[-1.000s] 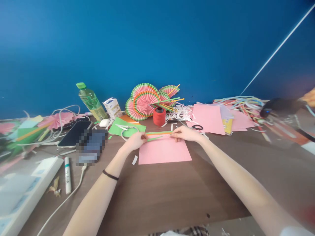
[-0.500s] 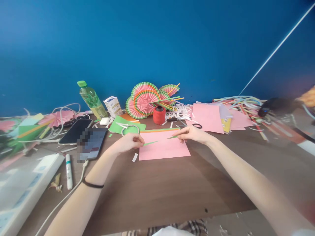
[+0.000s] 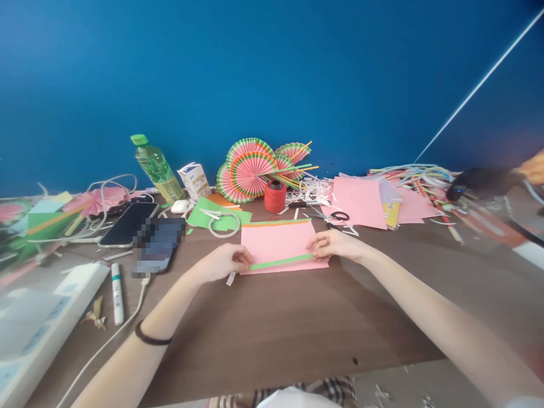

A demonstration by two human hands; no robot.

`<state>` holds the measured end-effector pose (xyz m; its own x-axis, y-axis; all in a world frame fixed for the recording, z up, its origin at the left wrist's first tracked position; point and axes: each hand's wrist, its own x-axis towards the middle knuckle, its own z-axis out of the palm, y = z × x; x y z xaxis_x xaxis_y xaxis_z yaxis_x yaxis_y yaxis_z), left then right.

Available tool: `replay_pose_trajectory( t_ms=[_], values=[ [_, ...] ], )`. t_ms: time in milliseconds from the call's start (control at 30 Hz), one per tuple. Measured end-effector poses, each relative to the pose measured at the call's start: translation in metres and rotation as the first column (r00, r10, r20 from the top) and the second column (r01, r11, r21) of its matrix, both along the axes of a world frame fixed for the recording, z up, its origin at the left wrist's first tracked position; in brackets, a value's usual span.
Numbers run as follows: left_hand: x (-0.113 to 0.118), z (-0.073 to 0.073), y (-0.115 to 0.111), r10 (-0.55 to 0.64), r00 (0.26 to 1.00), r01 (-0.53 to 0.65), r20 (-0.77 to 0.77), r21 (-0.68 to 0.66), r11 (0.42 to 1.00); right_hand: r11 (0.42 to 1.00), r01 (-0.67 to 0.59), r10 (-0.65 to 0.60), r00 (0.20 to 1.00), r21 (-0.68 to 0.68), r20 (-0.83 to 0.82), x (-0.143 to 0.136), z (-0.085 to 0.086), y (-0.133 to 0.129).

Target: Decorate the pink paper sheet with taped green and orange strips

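A pink sheet of paper [image 3: 276, 241] lies flat on the brown table, with an orange strip and a green strip along its far edge. Across its near part stretches a separate narrow green paper strip [image 3: 280, 262], slanting a little up to the right. My left hand [image 3: 232, 262] pinches the strip's left end at the sheet's left edge. At the right edge, my right hand [image 3: 329, 245] has the other end between its fingers. A small white paper scrap [image 3: 230, 279] lies beside the sheet, close to my left hand.
Behind the sheet are a red thread spool [image 3: 275, 197], folded paper fans [image 3: 253, 173], scissors [image 3: 340, 216] and green paper [image 3: 208, 215]. Pink sheets [image 3: 359, 201] lie to the right. Phones [image 3: 130, 225], a marker [image 3: 117, 294], a bottle [image 3: 157, 170] and a power strip [image 3: 55, 317] are left.
Both hands have moved nearer along the pink sheet. The green strip, seen edge-on and partly before, now shows its full length near the sheet's front edge.
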<state>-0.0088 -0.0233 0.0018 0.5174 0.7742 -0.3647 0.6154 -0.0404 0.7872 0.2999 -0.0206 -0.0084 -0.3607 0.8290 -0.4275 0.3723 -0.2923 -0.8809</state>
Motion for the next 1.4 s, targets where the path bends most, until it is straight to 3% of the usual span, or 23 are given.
replay_pose_trajectory(
  t_ms=[233,400,567,933,1400],
  values=[
    [0.000,0.008,0.007,-0.020,0.999,0.021,-0.030,0.018,1.000,0.980,-0.164,0.145,0.976,0.113,0.163,-0.003,0.003,-0.004],
    [0.003,0.014,0.011,-0.119,0.984,0.117,-0.133,-0.023,0.993,0.917,-0.351,0.266,0.893,0.192,0.362,0.003,0.012,0.004],
    [0.009,0.016,0.015,-0.160,0.959,0.168,-0.235,0.013,0.986,0.859,-0.477,0.363,0.824,0.186,0.436,0.002,0.012,0.012],
    [0.015,0.013,0.018,-0.157,0.943,0.164,-0.294,-0.001,0.986,0.824,-0.544,0.403,0.758,0.157,0.513,0.001,0.010,0.015],
    [0.023,0.017,0.015,-0.173,0.915,0.196,-0.366,0.029,0.980,0.834,-0.538,0.434,0.778,0.124,0.454,0.004,0.013,0.017]
  ],
)
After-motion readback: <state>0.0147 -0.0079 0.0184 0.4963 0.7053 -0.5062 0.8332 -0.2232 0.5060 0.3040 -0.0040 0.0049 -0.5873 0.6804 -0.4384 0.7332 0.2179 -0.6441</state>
